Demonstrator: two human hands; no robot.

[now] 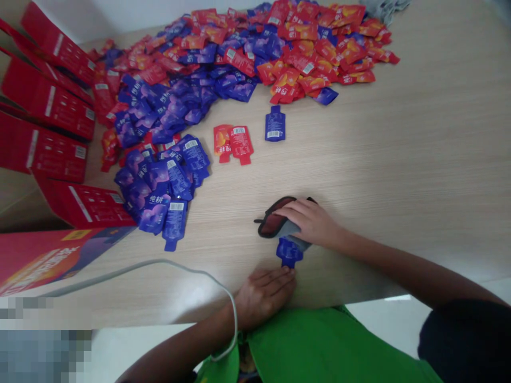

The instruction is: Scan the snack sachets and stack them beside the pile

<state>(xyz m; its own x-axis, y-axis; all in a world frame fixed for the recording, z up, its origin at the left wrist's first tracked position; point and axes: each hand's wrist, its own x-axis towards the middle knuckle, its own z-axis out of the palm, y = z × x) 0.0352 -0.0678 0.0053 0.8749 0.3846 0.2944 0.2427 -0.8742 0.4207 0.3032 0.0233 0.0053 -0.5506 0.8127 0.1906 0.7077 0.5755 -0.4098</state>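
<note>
My right hand [313,221] is closed around a folded cloth pad [273,222] with black edging, dark red inside and grey outside. Its lower edge rests over the upper part of a blue packet [290,252] lying flat on the table. The fingertips of my left hand [268,295] lie on that packet's narrow end, fingers stretched out and held together. Farther away, another flat blue packet [275,125] lies alone, beside a red and orange packet piece [233,143] made of two joined halves.
A big heap of red and blue packets [239,53] spreads along the back. Blue packets [159,186] are stacked at the left, against red boxes [48,98]. A pale cable [187,270] crosses the table's front left and passes over my left wrist. Grey cloth [385,8] lies at the back.
</note>
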